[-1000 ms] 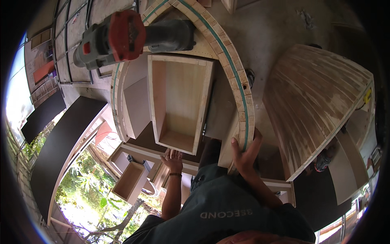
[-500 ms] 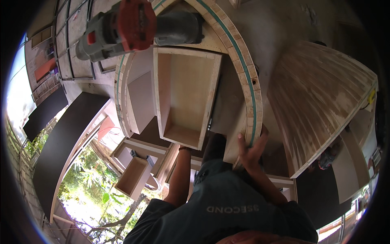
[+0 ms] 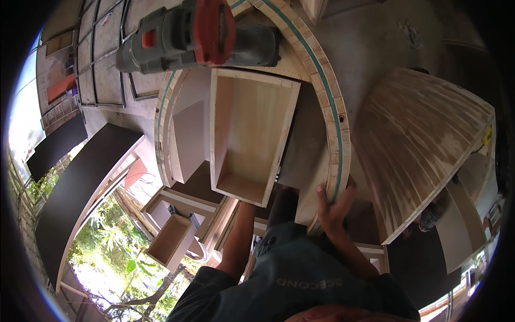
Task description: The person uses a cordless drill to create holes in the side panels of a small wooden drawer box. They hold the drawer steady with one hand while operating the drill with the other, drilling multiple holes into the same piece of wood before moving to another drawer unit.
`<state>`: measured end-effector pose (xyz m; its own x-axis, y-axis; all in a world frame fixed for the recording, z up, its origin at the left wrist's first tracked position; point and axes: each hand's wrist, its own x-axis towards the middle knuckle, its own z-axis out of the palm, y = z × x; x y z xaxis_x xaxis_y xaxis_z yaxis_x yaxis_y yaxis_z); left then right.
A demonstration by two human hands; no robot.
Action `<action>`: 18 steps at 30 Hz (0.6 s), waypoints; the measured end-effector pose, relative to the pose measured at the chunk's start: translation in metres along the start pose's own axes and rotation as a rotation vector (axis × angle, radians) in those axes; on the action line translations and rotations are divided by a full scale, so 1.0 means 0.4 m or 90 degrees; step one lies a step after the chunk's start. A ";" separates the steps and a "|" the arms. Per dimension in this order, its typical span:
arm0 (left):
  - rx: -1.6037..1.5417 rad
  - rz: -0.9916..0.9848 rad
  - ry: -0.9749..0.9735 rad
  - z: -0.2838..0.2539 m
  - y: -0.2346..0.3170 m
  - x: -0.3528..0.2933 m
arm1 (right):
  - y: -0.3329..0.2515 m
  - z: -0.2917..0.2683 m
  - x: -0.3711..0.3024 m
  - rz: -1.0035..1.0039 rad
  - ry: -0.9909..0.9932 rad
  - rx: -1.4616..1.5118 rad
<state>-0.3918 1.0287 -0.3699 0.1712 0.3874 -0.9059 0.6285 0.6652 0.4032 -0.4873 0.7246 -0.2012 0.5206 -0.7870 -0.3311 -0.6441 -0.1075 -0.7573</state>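
Note:
A pale wooden drawer (image 3: 252,131) sits in the opening of a curved cabinet, whose blocky wooden rim (image 3: 333,126) carries a green stripe. My left forearm (image 3: 239,233) reaches to the drawer's near end; the hand itself is hidden behind that end, so its fingers do not show. At the rim's near right part, my right hand (image 3: 335,212) grips the edge, thumb on the inner side and fingers around the outer side. A grey and red cordless drill (image 3: 182,40) rests at the cabinet's far end, beyond the drawer, and neither hand touches it.
On the right stands a large slatted wooden panel piece (image 3: 424,145). A small drawer (image 3: 171,241) juts from another cabinet at the lower left. Long dark curved panels (image 3: 80,198) lean at the left, near metal framing (image 3: 107,64).
The whole view has shifted slightly, so the drill and drawer appear farther right and the drawer a little lower. My right hand keeps its hold on the rim.

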 end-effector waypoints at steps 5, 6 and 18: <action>0.000 -0.012 -0.027 0.018 -0.021 -0.008 | 0.005 0.003 -0.007 -0.008 0.007 0.005; -0.005 -0.017 -0.035 0.019 -0.027 -0.004 | 0.008 0.008 -0.004 -0.015 0.011 0.004; -0.114 -0.064 -0.254 0.043 -0.077 0.040 | -0.023 0.018 -0.030 -0.009 0.045 -0.140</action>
<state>-0.3953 1.0034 -0.3991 0.4174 0.0630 -0.9066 0.5215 0.8004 0.2957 -0.4836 0.7392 -0.1944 0.4952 -0.8240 -0.2753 -0.7476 -0.2428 -0.6182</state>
